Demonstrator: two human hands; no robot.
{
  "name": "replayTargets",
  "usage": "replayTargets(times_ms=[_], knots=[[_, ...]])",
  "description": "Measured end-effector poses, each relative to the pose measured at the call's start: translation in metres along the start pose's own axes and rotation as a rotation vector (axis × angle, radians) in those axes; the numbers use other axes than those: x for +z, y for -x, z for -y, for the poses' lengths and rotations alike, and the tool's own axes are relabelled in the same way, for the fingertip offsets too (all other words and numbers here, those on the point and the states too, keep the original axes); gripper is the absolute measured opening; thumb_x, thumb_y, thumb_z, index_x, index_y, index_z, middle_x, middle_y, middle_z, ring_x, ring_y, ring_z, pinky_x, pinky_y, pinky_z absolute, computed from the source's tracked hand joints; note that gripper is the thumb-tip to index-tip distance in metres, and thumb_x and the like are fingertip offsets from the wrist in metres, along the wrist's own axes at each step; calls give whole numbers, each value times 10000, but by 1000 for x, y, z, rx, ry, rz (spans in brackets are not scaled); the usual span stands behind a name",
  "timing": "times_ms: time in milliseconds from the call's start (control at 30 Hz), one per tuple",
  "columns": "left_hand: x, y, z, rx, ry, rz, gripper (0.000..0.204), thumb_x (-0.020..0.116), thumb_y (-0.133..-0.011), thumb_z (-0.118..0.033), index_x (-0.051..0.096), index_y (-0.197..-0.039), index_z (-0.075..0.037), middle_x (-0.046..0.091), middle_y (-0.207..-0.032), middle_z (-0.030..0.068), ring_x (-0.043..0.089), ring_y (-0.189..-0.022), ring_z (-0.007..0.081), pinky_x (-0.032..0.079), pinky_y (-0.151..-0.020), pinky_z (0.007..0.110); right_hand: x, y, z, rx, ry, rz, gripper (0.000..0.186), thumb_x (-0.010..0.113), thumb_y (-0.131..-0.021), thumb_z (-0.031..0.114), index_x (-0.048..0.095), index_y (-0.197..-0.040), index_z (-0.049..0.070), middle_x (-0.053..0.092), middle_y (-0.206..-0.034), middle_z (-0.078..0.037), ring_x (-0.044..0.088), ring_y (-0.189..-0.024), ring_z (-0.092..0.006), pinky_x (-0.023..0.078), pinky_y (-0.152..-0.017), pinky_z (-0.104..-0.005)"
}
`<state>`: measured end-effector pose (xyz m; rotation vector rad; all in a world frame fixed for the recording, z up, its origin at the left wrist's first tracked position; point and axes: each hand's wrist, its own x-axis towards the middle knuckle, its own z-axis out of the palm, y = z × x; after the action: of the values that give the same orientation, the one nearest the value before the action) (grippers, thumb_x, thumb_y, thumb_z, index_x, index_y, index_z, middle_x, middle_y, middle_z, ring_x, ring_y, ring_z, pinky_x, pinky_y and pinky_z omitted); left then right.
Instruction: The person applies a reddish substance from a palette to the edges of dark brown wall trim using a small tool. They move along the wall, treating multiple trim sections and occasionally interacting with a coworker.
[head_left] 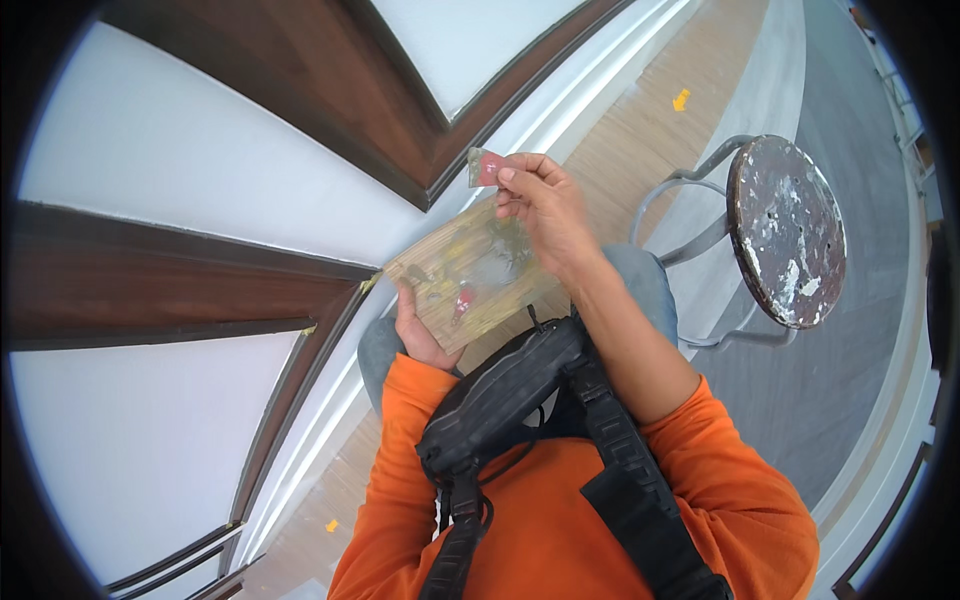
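Left of the right-hand fingers [532, 163], a white wall [200, 150] with broad dark brown trim [180, 275]. Below and to the right of those fingers, a wood-look floor [730, 45], turning grey farther out. Well to their right, a round stool [788, 230] (dark brown seat, heavily splashed with white). Nearer the body than the fingers of either hand, a black strapped pouch [505, 385] over an orange top. Between the two hands' fingers, a wooden board [435, 250], smeared yellowish and grey. Gripped at its near left edge by the left hand [425, 335], thumb along the side, other fingers mostly hidden beneath. Pinched firmly between right thumb and forefinger, a small red-and-grey scraper [482, 168], just beyond the board's far edge. Lying on the board, right of the left thumb, a smaller red piece [462, 303] (cannot tell its exact kind). On the floor, beyond and right of the right-hand fingers, a yellow arrow [681, 100].
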<state>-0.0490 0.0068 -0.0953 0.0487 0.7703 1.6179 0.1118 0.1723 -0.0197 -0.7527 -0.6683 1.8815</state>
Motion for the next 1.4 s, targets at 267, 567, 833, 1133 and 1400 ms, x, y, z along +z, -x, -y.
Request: replayTargets(times_ms=[267, 567, 833, 1133, 1400], knots=[[13, -2, 7, -40, 46, 68, 712, 443, -1026, -576, 422, -1488, -35, 503, -1464, 190, 503, -1317, 380, 399, -1122, 550, 29, -16, -10, -273, 236, -172, 153, 698, -892, 84, 613, -986, -3, 668, -851, -66, 630, -732, -114, 540, -662, -271], [7, -2, 6, -106, 48, 119, 707, 399, -1037, -580, 422, -1490, -38, 504, -1466, 192, 506, -1316, 378, 404, -1117, 541, 50, -33, -27, -577, 638, -380, 137, 690, -815, 13, 593, -910, -6, 653, -796, -103, 647, -705, -189, 539, -670, -343], [3, -1, 2, -104, -8, 105, 747, 415, -1021, -599, 386, -1517, -42, 461, -1508, 199, 462, -1364, 393, 367, -1141, 568, 59, -39, -37, -816, 760, -318, 167, 680, -799, -44, 551, -891, 11, 589, -841, -122, 628, -688, -228, 524, -652, -359], [8, 1, 3, -70, -47, 109, 748, 417, -1020, -602, 393, -1514, -40, 471, -1498, 203, 475, -1352, 396, 374, -1136, 574, 52, -39, -39, -737, 713, -334, 154, 672, -828, -29, 543, -906, 0, 603, -844, -109, 639, -714, -202, 525, -653, -339], [4, -1, 5, -94, 22, 114, 754, 423, -1018, -611, 404, -1507, -38, 485, -1485, 201, 489, -1337, 390, 385, -1129, 566, 46, -41, -34, -275, -74, -246, 145, 624, -945, 38, 511, -1030, 9, 654, -967, -142, 691, -822, -190, 615, -768, -316]])
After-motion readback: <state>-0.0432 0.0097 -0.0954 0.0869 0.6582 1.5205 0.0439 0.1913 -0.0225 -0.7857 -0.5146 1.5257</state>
